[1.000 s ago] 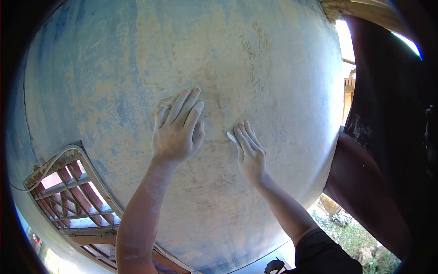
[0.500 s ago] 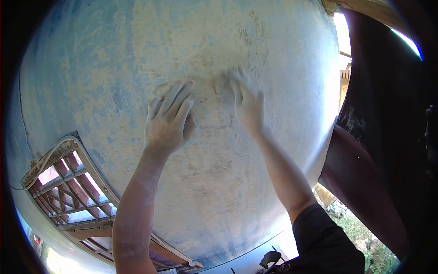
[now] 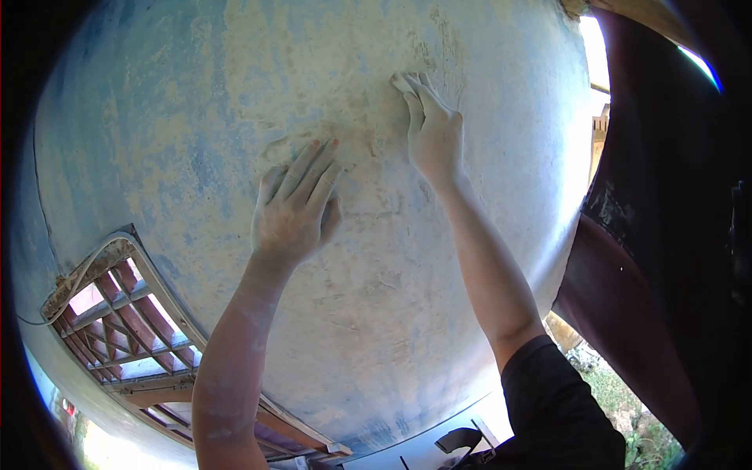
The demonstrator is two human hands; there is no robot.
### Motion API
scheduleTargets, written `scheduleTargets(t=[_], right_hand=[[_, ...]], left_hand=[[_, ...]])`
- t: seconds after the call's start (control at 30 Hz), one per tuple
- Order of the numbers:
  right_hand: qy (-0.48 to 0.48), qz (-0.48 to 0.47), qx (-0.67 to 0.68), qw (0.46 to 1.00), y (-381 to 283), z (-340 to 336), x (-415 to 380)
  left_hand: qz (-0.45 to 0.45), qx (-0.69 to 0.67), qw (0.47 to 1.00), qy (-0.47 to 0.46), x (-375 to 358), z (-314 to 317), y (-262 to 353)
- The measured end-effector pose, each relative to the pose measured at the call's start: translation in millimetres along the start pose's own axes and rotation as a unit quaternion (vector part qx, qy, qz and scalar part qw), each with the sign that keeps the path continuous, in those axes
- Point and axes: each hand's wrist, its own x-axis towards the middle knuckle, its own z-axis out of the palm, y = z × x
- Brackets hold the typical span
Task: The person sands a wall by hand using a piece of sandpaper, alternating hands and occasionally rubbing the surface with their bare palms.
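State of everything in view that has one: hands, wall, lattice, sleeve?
Left hand: on the wall, fingers extended, dusty.
Right hand: higher, fingertips at the wall; whether it grips anything, unclear.
Wall: patchy blue and pale, rough in spots.
Lattice: in its frame, light showing through gaps.
Sleeve: ends above right elbow.

- A stretch of wall (image 3: 360, 305) opens between the two forearms, below the hands.
- The left hand (image 3: 288, 223) blocks the middle of the wall; the right hand (image 3: 437, 145) blocks a patch higher and to its right.
- Wall also runs open above the left hand.
- A lattice window frame (image 3: 171, 301) and cable (image 3: 88, 262) obstruct lower left.
- A dark panel (image 3: 666, 180) bars the right side.
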Motion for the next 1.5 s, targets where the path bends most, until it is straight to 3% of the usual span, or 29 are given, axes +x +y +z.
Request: scheduleTargets(t=[0.3,0.4,0.57,0.67,0.77,0.9,0.97,1.1,1.23,1.37,1.5], right_hand=[[-0.084,-0.037,-0.038,0.995,-17.6,-30.7,-161.2],[-0.082,-0.041,-0.045,0.995,-7.3,-20.5,-141.2],[-0.027,-0.038,-0.068,0.997,6.8,3.5,-33.7],[-0.046,0.037,-0.016,0.998,-12.7,-2.0,17.9],[-0.058,0.031,-0.002,0.998,-15.3,1.7,4.8],[-0.074,-0.063,-0.059,0.993,-36.0,3.1,-118.8],[-0.09,-0.017,-0.04,0.995,-49.0,-4.7,-159.6],[-0.065,-0.038,-0.045,0.996,-37.7,1.5,-145.8],[-0.01,-0.036,-0.051,0.998,-38.8,21.0,-56.7],[-0.026,-0.043,-0.011,0.999,-34.8,23.9,5.5],[-0.041,-0.061,-0.056,0.996,-36.4,10.2,-55.7]], left_hand=[[0.006,-0.006,1.0,-0.003,-6.5,-0.6,2.5],[0.003,0.003,1.0,-0.004,-4.8,-1.2,5.1],[-0.009,0.002,1.0,-0.007,-4.5,3.4,6.3],[-0.004,-0.002,1.0,-0.002,-7.0,0.5,1.7],[-0.006,-0.008,1.0,-0.012,-13.9,-3.3,2.5],[-0.013,0.007,1.0,-0.01,-22.5,-6.8,0.3],[-0.015,0.01,1.0,-0.01,-27.0,-8.1,0.8],[-0.025,0.003,1.0,0.003,-28.5,-2.9,2.7],[-0.039,0.008,0.999,-0.002,-27.5,-1.9,5.5],[-0.041,0.002,0.999,0.004,-26.5,-2.4,5.2],[-0.038,0.004,0.999,0.007,-25.3,-2.7,5.0]])
